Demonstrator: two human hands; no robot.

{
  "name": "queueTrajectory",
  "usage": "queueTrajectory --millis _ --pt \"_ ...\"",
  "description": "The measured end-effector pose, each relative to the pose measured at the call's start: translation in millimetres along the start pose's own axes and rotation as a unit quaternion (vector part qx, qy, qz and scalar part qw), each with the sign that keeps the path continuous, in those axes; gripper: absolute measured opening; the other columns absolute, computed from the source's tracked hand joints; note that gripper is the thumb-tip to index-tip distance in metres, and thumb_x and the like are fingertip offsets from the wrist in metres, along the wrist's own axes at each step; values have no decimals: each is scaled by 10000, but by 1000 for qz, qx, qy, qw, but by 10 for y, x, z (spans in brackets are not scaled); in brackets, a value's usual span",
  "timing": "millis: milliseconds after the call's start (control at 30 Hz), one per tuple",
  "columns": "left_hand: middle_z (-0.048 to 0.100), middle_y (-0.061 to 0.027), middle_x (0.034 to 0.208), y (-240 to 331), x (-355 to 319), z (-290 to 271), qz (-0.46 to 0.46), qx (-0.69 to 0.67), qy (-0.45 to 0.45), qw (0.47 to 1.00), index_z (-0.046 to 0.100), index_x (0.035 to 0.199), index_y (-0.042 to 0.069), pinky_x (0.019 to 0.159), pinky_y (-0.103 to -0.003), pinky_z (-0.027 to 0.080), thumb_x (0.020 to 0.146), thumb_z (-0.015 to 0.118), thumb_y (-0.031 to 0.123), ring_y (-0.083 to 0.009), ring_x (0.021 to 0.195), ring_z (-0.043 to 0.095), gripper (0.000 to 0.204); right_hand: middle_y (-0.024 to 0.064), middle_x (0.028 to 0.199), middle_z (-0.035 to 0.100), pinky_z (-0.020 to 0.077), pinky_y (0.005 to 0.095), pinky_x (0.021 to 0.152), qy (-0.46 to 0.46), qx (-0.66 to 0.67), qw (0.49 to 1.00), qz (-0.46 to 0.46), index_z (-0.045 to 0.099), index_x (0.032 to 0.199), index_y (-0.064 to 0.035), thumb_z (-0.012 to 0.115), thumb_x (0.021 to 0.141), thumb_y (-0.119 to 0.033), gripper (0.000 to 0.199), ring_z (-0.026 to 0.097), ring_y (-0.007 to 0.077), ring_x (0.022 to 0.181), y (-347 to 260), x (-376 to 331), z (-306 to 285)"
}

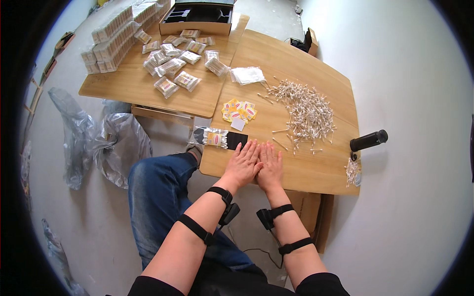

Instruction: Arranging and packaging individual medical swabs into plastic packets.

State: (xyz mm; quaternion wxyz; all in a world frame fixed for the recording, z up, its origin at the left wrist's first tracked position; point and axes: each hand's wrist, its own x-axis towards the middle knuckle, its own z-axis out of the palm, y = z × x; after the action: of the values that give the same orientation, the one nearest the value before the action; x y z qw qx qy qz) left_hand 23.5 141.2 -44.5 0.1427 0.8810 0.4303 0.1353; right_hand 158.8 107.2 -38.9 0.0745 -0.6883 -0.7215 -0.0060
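My left hand (243,163) and my right hand (270,165) lie side by side at the table's front edge, touching, with their fingers stretched out flat. Whatever may be beneath the palms is hidden. Just left of my left fingertips is a flat black strip (237,140). On its left part rests a clear bag of cotton swabs (215,137) with a yellow and white card inside. Beyond the hands are a small heap of yellow and white cards (240,109) and a single white card (238,124). A large pile of loose cotton swabs (308,111) spreads to the far right.
White empty-looking bags (247,75) lie behind the cards. Filled swab packets (187,80) and stacked packs (112,52) cover the left table, near an open box (196,27). A black cylinder (368,141) and more swabs (351,171) sit at the right edge.
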Motion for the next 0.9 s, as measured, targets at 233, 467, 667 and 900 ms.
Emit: queueTrajectory --millis 233,467,667,900 --pt "208 -106 1580 -17 -3 -50 -18 1 -37 999 282 1494 60 1185 -429 81 995 301 481 -222 1468 162 653 143 1535 304 148 496 1165 -16 42 999 19 318 1482 -93 458 920 -281 609 266 278 1432 -11 -32 -27" --pt "202 -112 1580 -51 20 -46 0 -16 -39 999 267 1499 60 1188 -432 60 986 315 500 -228 1470 151 677 145 1526 316 174 524 1149 7 31 999 -19 296 1481 -71 460 954 -320 606 294 302 1412 91 -21 -30" --pt "515 -137 1330 -711 14 -168 -23 -219 224 950 529 1231 43 1075 -471 321 904 571 253 -301 1284 435 391 152 1531 304 166 534 1149 -21 -7 1000 2 264 1487 -42 420 978 -320 600 290 309 1414 12 3 23" --pt "562 -163 1198 -1334 -29 -298 -185 -7 266 946 539 1167 16 1029 -483 359 942 528 250 -346 1216 472 324 144 1544 280 137 533 1157 -15 -16 999 31 250 1491 -39 387 992 -324 591 265 298 1427 -198 128 25"
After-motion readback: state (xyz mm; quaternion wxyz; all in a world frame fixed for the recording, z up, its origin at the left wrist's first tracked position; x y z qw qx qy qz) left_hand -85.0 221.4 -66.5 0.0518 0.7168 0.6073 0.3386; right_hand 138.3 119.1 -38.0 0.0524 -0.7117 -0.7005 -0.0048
